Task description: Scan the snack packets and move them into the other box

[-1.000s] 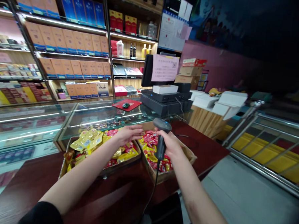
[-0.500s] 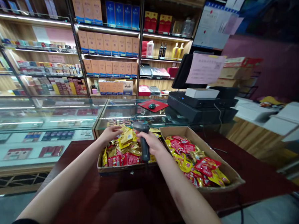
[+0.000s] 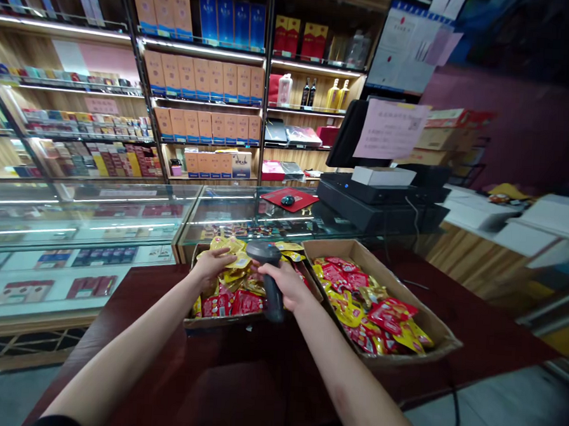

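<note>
My right hand point(image 3: 286, 281) is wrapped round the handle of a dark barcode scanner point(image 3: 272, 285), its head over the left cardboard box point(image 3: 197, 323). At that box's left side, my left hand point(image 3: 211, 264) has its fingers closed on a yellow snack packet point(image 3: 237, 259), just left of the scanner's head. Red and yellow packets point(image 3: 247, 302) fill the box beneath both hands. Beside it, a larger open cardboard box point(image 3: 432, 315) holds more red and yellow packets point(image 3: 393, 314).
Behind the boxes is a glass display counter point(image 3: 227, 213) with a mouse point(image 3: 288, 200) on a red mat. A monitor point(image 3: 348, 137) and black cash drawer point(image 3: 380, 208) stand at the right. Shelves of boxed goods line the back. A cable hangs at the table's right front.
My left hand has moved slightly down, with a yellow packet now nearer the scanner. The scanner in my right hand has shifted slightly down and left.
</note>
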`<state>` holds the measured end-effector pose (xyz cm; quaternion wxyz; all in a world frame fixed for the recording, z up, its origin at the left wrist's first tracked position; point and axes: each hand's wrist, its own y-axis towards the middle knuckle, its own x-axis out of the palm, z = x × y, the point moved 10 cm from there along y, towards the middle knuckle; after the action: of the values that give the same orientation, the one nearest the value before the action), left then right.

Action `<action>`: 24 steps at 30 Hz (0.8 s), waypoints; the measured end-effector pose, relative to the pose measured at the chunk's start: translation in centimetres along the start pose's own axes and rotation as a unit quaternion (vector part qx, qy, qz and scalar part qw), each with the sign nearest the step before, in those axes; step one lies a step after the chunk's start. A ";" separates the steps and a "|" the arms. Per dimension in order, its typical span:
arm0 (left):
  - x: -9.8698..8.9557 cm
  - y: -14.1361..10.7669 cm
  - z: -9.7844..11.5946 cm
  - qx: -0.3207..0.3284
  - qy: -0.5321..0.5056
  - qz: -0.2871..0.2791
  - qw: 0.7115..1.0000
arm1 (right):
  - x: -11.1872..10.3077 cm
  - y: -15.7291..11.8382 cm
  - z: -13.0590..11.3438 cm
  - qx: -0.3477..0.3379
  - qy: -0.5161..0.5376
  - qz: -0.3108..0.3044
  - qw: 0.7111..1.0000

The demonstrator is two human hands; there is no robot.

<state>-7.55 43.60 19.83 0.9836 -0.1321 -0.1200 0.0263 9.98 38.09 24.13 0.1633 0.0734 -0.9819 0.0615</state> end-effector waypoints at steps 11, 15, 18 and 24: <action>8.9 -1.6 -0.5 -0.099 0.075 -0.239 0.963 | -6.7 -4.8 -0.9 -0.053 0.011 0.104 0.993; 10.8 -1.5 -0.2 -0.082 0.178 -0.246 0.949 | -8.0 -5.0 -1.1 -0.057 0.016 0.109 0.992; 11.6 -1.0 0.6 -0.052 0.274 -0.219 0.935 | -8.9 -5.4 -1.2 -0.058 0.007 0.127 0.990; 13.4 0.7 2.2 -0.002 0.363 -0.214 0.907 | -9.4 -8.0 -2.8 -0.108 -0.102 0.158 0.976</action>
<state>4.86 45.95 24.74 0.9409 -0.1061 0.2199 -0.2346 20.93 31.83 24.40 0.0572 -0.0946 -0.9935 -0.0278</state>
